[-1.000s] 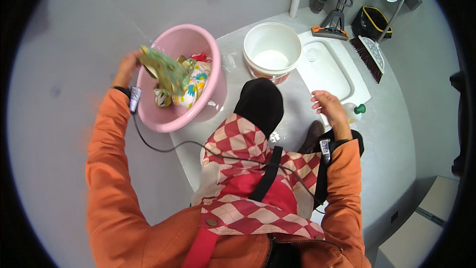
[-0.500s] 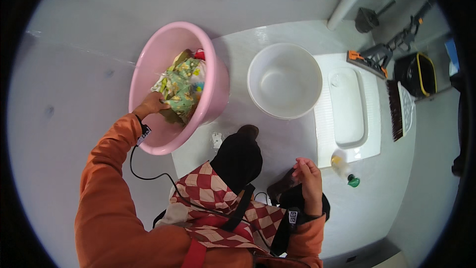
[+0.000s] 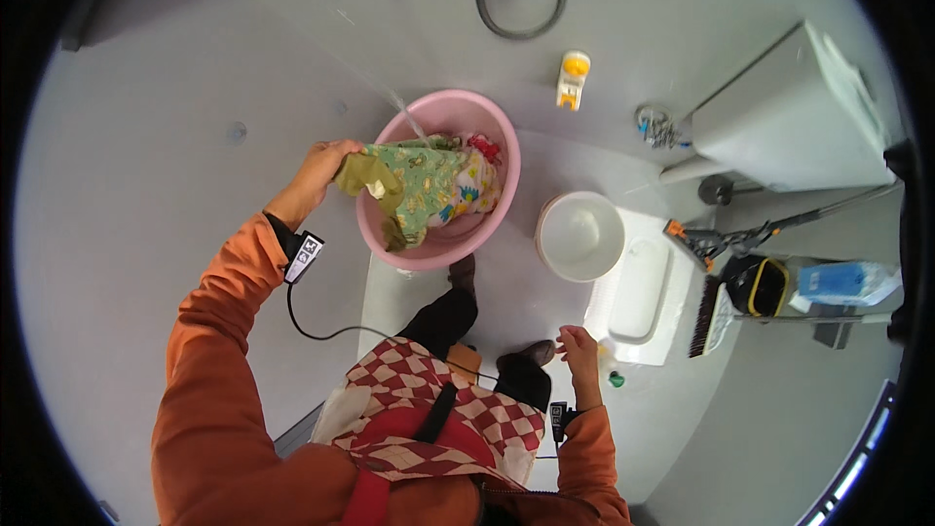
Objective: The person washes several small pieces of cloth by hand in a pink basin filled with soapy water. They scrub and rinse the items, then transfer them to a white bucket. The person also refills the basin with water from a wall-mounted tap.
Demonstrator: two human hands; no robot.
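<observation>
My left hand is closed on the edge of a green printed cloth with an olive border, lifting it at the left rim of a pink tub. The rest of the cloth slopes down into the tub. Beside it in the tub lies a white cloth with bright prints, and a bit of red fabric shows near the far rim. A thin stream of water falls onto the cloths. Above the floor, near my right knee, my right hand holds nothing, its fingers apart and loosely bent.
Right of the tub stands a white bucket, next to a squat toilet. A mop, a broom and a black bin line the right wall. A bottle with a green cap lies near my right hand.
My left hand has risen and pulled the green cloth's edge up to the tub's left rim, spreading the cloth out. The view has shifted, showing more of the far wall.
</observation>
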